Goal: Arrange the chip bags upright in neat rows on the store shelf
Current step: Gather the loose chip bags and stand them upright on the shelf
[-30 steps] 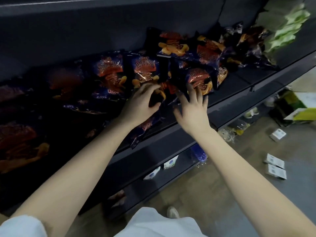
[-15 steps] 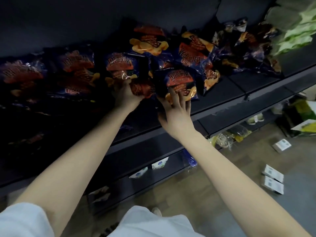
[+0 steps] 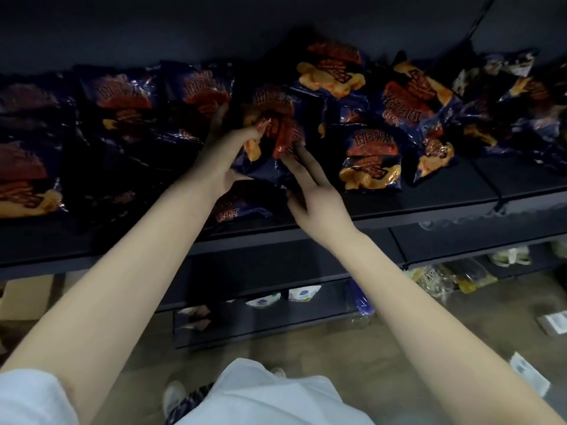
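Several dark blue chip bags with red and orange print crowd the dark shelf (image 3: 429, 210). On the left they stand in a rough row (image 3: 122, 99); on the right they lie tumbled (image 3: 411, 102). My left hand (image 3: 221, 161) grips one bag (image 3: 276, 133) at the shelf's middle, fingers curled round its left side. With straight fingers, my right hand (image 3: 310, 185) touches that bag's lower right part. Another bag (image 3: 371, 161) stands just right of my right hand. One bag (image 3: 233, 210) lies flat under my hands.
Lower shelves (image 3: 276, 317) hold small packets and a blue bag. Small boxes (image 3: 555, 323) lie on the floor at the right. A cardboard box (image 3: 24, 299) sits low at the left. The upper shelf's underside is close above the bags.
My view has shifted so the shelf sits more central. My left hand has lifted the middle bag up off the pile; my right hand moved left from the neighbouring bag to touch it.
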`<state>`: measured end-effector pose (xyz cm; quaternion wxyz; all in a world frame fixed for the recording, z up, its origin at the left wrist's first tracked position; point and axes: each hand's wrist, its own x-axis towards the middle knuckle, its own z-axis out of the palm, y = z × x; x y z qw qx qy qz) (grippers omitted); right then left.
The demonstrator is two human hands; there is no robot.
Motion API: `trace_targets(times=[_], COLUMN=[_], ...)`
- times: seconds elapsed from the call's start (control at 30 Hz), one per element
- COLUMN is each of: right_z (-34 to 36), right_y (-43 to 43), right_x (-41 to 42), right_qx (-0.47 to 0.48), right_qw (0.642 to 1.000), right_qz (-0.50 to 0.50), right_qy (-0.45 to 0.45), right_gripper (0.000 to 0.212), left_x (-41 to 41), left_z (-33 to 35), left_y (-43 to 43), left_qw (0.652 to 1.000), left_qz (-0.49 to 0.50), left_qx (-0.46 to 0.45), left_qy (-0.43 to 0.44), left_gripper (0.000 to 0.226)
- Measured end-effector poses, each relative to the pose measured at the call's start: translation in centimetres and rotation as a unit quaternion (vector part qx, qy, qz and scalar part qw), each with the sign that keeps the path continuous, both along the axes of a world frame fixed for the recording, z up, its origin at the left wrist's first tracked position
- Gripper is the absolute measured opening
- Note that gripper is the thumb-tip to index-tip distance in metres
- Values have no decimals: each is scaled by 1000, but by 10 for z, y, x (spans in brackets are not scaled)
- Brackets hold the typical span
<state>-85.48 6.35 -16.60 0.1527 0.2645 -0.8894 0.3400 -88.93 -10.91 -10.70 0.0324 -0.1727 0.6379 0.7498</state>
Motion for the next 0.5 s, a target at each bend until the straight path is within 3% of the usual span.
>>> trace_targets(times=[0.1, 0.17, 0.27, 0.37, 0.5], right_z=[9, 18, 39, 53, 60], right_y=[-15, -28, -51, -78, -103], right_x=[3, 6, 6, -3, -5], right_qx=[-56, -167, -369, -354, -393], right_qw=[995, 981, 898, 832, 787], right_qz=[73, 76, 32, 47, 38], right_qy=[-30, -69, -238, -425, -474], right_gripper=[59, 58, 73, 90, 55], left_x=[15, 28, 46, 64, 77], left_z=[10, 18, 23, 20, 16], left_y=[-21, -38, -59, -74, -103], left_qw=[997, 992, 988, 989, 991], left_qz=[47, 71, 88, 49, -28], left_qx=[16, 14, 8, -7, 1], left_qy=[67, 102, 126, 136, 129], left_gripper=[69, 77, 79, 81, 86])
